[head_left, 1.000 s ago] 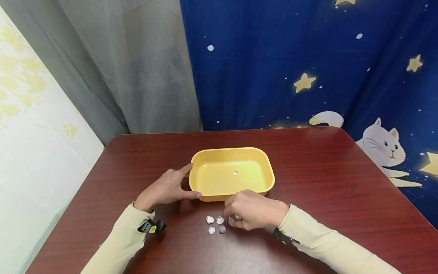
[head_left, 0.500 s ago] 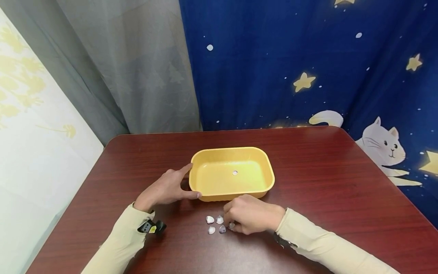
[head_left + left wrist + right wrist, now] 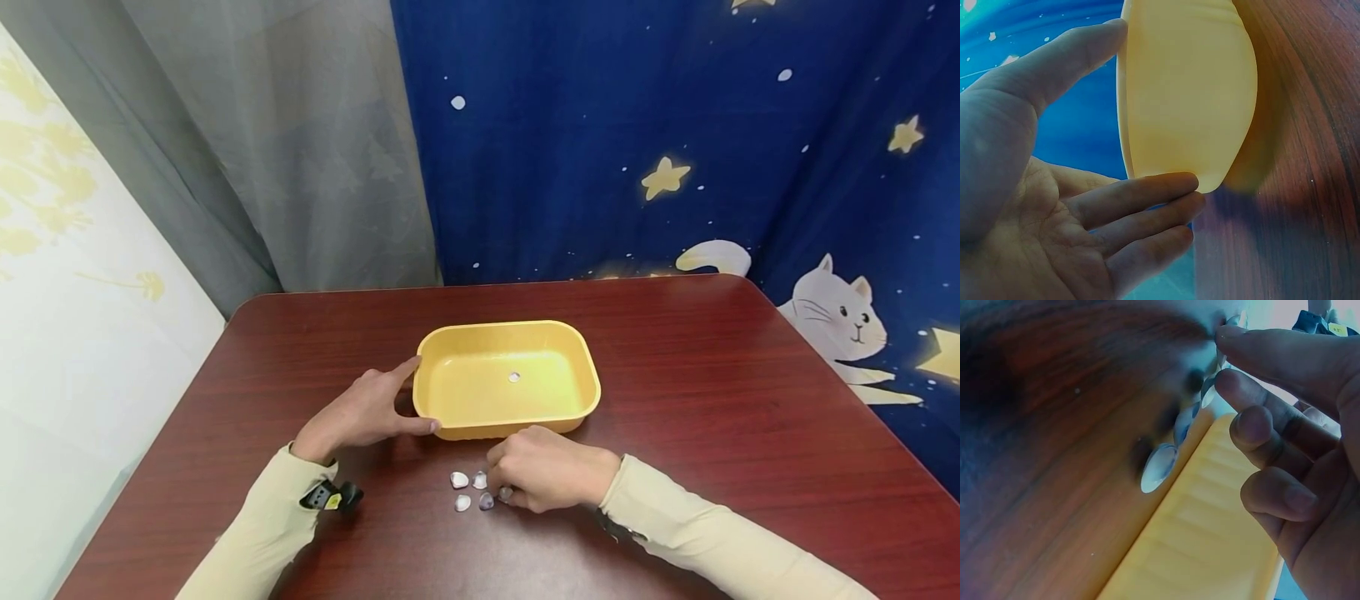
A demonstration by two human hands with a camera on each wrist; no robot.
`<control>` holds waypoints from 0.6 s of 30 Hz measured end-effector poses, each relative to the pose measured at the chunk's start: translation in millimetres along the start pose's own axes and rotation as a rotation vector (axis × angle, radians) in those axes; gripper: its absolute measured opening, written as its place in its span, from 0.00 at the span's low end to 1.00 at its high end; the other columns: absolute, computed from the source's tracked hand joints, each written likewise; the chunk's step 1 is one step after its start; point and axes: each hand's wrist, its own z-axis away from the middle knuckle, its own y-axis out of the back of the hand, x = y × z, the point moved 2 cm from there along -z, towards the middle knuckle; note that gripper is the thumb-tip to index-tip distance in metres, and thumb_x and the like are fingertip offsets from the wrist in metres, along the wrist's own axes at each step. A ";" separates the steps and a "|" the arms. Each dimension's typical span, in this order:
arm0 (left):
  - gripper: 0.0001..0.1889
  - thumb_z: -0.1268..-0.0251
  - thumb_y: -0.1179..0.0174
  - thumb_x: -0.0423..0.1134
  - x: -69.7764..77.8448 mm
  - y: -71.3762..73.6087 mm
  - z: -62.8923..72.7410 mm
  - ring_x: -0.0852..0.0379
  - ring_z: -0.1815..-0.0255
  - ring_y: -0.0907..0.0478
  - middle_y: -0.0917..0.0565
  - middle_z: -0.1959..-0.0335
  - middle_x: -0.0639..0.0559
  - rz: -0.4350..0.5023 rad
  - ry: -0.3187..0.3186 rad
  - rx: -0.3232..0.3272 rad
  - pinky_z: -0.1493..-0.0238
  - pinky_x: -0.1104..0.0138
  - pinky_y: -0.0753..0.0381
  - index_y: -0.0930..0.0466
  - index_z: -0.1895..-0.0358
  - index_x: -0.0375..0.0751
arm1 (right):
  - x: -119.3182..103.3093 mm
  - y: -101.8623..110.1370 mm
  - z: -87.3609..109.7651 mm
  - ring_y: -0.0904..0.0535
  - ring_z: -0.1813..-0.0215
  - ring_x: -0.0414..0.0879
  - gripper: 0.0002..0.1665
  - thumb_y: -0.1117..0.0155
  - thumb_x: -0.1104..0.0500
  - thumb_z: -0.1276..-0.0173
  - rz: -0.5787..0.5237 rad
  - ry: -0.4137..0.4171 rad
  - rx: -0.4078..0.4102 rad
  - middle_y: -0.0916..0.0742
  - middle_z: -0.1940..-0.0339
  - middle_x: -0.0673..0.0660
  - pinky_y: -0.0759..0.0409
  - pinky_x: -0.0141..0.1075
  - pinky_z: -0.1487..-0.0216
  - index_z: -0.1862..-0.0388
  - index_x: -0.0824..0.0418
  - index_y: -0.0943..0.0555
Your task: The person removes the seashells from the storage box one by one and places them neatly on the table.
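Observation:
A yellow plastic tub stands on the dark red table, with one small seashell on its floor. My left hand spans the tub's near left corner. Its thumb touches the rim and its fairly straight fingers rest against the side wall, as the left wrist view shows. In front of the tub, my right hand is low over the table and pinches a seashell between thumb and index finger. Just left of it lie several whitish and purple seashells in two short rows. Another shell appears beneath the right hand in the right wrist view.
The wooden table reaches back to a grey curtain and a blue star-patterned curtain. A white wall panel borders the left side. Dark straps circle both wrists.
My right hand has shifted slightly down and left, toward the near row of shells. The left hand stays at the tub. The view has drifted only slightly.

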 end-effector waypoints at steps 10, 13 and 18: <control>0.51 0.49 0.28 0.62 0.6 0.0 -0.5 0.52 0.41 0.19 0.15 0.40 0.48 0.009 -0.003 -0.002 0.40 0.51 0.21 0.39 0.24 0.42 | 0.7 -0.8 1.4 0.20 0.69 0.31 0.08 0.29 0.59 0.42 0.014 0.000 -0.001 0.17 0.72 0.38 0.26 0.25 0.71 0.72 0.44 0.14; 0.51 0.49 0.28 0.62 0.7 0.3 -0.8 0.53 0.41 0.18 0.15 0.41 0.48 0.003 -0.006 0.003 0.40 0.52 0.21 0.39 0.24 0.42 | 0.9 -0.9 1.6 0.20 0.68 0.30 0.07 0.29 0.59 0.42 0.017 0.000 -0.001 0.16 0.72 0.38 0.25 0.25 0.70 0.72 0.44 0.14; 0.49 0.48 0.27 0.61 1.1 -0.2 -1.1 0.53 0.41 0.19 0.15 0.41 0.48 0.025 -0.007 -0.003 0.40 0.51 0.21 0.37 0.25 0.43 | 0.8 -1.1 1.8 0.19 0.68 0.30 0.08 0.28 0.59 0.43 0.013 0.003 0.010 0.16 0.72 0.37 0.24 0.25 0.70 0.71 0.43 0.13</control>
